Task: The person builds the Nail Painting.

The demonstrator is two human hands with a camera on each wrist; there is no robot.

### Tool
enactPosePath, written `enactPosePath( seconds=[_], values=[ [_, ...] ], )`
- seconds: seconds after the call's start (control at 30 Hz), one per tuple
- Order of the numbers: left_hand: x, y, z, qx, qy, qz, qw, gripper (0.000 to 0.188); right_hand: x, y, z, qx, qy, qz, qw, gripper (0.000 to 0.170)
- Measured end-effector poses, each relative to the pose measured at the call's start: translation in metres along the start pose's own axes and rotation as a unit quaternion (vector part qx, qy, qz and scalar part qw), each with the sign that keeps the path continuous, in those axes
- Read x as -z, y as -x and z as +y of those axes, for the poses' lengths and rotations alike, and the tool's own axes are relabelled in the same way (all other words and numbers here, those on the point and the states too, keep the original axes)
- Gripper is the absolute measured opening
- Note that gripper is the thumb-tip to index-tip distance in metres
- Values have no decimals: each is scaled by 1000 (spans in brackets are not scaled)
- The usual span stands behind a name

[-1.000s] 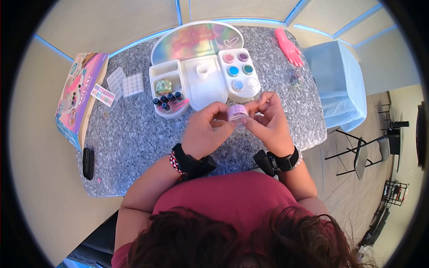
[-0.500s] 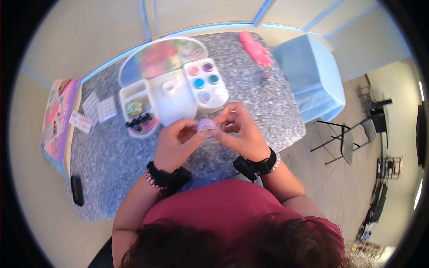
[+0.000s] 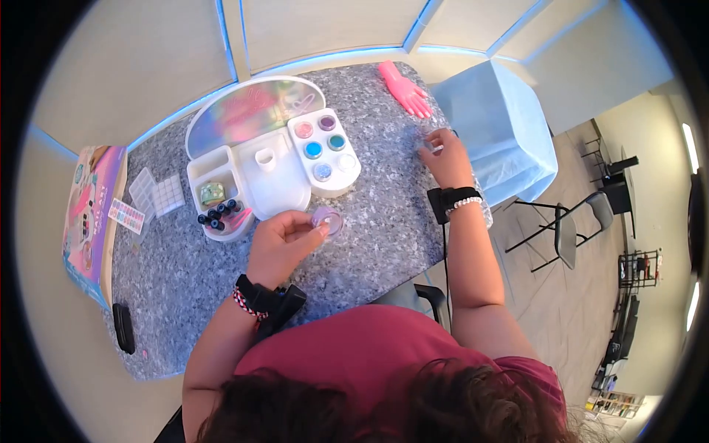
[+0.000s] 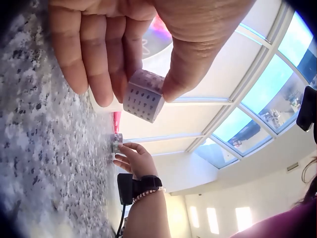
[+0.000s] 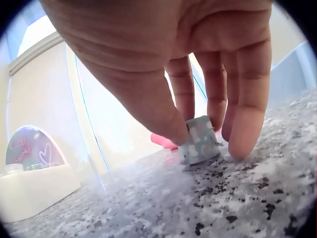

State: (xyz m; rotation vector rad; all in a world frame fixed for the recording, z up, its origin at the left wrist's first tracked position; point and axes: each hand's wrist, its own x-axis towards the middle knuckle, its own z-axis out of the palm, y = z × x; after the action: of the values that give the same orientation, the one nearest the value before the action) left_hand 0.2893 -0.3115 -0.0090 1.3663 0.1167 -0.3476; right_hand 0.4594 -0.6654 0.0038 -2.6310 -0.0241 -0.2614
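Note:
In the head view my left hand (image 3: 279, 245) pinches a small lilac patterned roll (image 3: 326, 220) above the table. Close up in the left wrist view, the roll (image 4: 144, 96) is held between thumb and fingers, with dark marks on its pale side. Out at the table's right side, my right hand (image 3: 447, 159) is lowered to the surface. The right wrist view has its thumb and fingers around a grey-green patterned roll (image 5: 200, 141) at the granite top.
A white organizer (image 3: 275, 177) with glitter pots, dark bottles and a mirror-like back panel stands at the centre back. Behind my right hand lies a pink model hand (image 3: 406, 90). Clear trays (image 3: 168, 195) and a colourful box (image 3: 94, 214) are at the left; a blue-covered object (image 3: 502, 125) stands right.
My right hand has left the lilac roll and moved right, to the grey-green roll. My left hand still holds the lilac roll. The head view has shifted.

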Motion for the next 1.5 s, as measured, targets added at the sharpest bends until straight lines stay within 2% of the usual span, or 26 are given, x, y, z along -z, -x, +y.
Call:
enactPosePath(
  seconds=[0.1, 0.17, 0.23, 0.3, 0.43, 0.5, 0.53, 0.57, 0.63, 0.83, 0.93, 1.17, 1.5],
  values=[
    [4, -2, -5, 15, -32, 20, 999, 28, -2, 8, 2, 20, -40, 20, 999, 34],
    [3, -4, -6, 10, 37, 16, 999, 30, 14, 35, -44, 14, -173, 4, 985, 29],
    [5, -3, -4, 13, 36, 22, 999, 31, 18, 64, -76, 18, -395, -105, 913, 33],
    [5, -5, -8, 4, 36, 13, 999, 31, 23, 93, -104, 92, -505, -203, 834, 42],
    [-1, -1, -1, -9, 20, 14, 1000, 30, 19, 127, -143, 115, -502, -214, 830, 36],
    [-1, 0, -1, -15, 25, 15, 999, 30, 16, 130, -150, 221, -342, -141, 903, 34],
    [-1, 0, -2, -23, 30, 16, 999, 30, 10, 131, -149, 254, -312, -104, 910, 32],
    [0, 0, -2, -23, 31, 17, 999, 30, 8, 131, -148, 255, -312, -105, 909, 32],
    [1, 0, -3, -24, 14, 20, 999, 30, 8, 132, -145, 311, -222, -68, 922, 31],
    [-1, -1, -3, -7, -6, 29, 1000, 32, 8, 137, -147, 320, -177, -59, 929, 31],
    [-2, -1, -2, -5, 12, 23, 1000, 32, 10, 134, -149, 306, -208, -66, 927, 28],
    [-3, -1, -5, -18, -3, 18, 1000, 31, 3, 138, -148, 299, -194, -47, 933, 22],
    [-6, 2, -1, -18, -44, 23, 999, 33, 10, 136, -151, 310, -179, -75, 931, 19]
  ],
)
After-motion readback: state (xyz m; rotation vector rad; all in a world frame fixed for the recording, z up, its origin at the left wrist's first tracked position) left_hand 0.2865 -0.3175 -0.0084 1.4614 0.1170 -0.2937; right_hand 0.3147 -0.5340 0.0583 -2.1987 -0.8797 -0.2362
